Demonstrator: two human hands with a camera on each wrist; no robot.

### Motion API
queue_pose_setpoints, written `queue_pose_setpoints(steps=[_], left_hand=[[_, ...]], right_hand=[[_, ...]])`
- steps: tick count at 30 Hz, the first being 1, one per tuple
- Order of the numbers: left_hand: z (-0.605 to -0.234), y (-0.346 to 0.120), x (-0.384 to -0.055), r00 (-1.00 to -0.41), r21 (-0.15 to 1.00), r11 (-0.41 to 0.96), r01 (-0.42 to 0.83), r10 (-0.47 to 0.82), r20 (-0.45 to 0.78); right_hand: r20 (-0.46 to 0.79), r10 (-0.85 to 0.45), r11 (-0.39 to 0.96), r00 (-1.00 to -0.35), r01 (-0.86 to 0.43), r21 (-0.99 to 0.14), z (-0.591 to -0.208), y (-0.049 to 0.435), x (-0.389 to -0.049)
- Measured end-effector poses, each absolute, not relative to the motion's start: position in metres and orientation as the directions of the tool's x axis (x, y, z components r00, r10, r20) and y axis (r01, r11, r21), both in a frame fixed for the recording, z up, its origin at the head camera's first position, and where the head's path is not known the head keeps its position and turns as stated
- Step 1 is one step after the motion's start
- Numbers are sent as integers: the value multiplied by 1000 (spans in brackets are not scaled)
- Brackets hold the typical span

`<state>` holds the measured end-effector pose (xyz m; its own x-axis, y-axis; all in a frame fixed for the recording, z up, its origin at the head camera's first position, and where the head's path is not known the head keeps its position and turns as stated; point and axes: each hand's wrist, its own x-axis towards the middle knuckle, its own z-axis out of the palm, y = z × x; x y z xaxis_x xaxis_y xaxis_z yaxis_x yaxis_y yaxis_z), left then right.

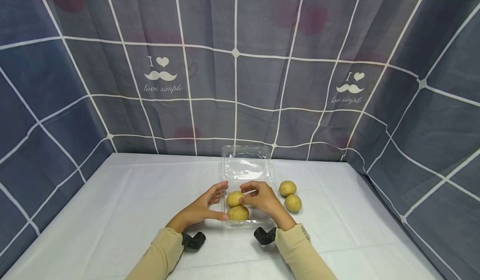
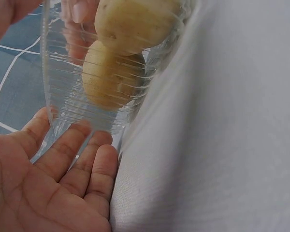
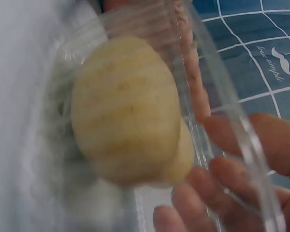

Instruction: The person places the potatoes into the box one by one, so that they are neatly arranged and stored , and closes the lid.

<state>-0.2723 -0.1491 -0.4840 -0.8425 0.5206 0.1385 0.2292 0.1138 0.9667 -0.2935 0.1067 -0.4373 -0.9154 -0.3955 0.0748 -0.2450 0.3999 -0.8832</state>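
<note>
Two yellow potatoes lie in the left part of a clear plastic box: a far potato (image 1: 235,198) and a near potato (image 1: 238,213). Its hinged lid (image 1: 246,163) stands raised at the back. My left hand (image 1: 204,206) is at the box's left side, with thumb and fingers spread wide; nearly straight fingers (image 2: 63,154) touch the clear wall (image 2: 70,104). Over the box, my right hand (image 1: 261,196) has its thumb and fingertips beside the far potato. In the right wrist view its fingers (image 3: 224,188) look loosely bent and apart; whether they touch the potato I cannot tell.
Two more potatoes sit on the white tablecloth (image 1: 150,196) just right of the box: a farther potato (image 1: 287,188) and a nearer potato (image 1: 293,203). A grey checked curtain (image 1: 210,76) hangs behind and along both sides. Each wrist wears a black camera mount (image 1: 194,241).
</note>
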Motion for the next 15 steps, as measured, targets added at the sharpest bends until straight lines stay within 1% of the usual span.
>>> queue_pose_setpoints(steps=[6,15], left_hand=[[-484,-149,-273,-841,966,112,232,523,141],[-484,-149,-272,-841,967,106,232,521,145]], right_hand=[[140,-451,351,-881,-320,-880,-438,119,-297],[220,-522,256,-824,-397,-882,-437,135,-296]])
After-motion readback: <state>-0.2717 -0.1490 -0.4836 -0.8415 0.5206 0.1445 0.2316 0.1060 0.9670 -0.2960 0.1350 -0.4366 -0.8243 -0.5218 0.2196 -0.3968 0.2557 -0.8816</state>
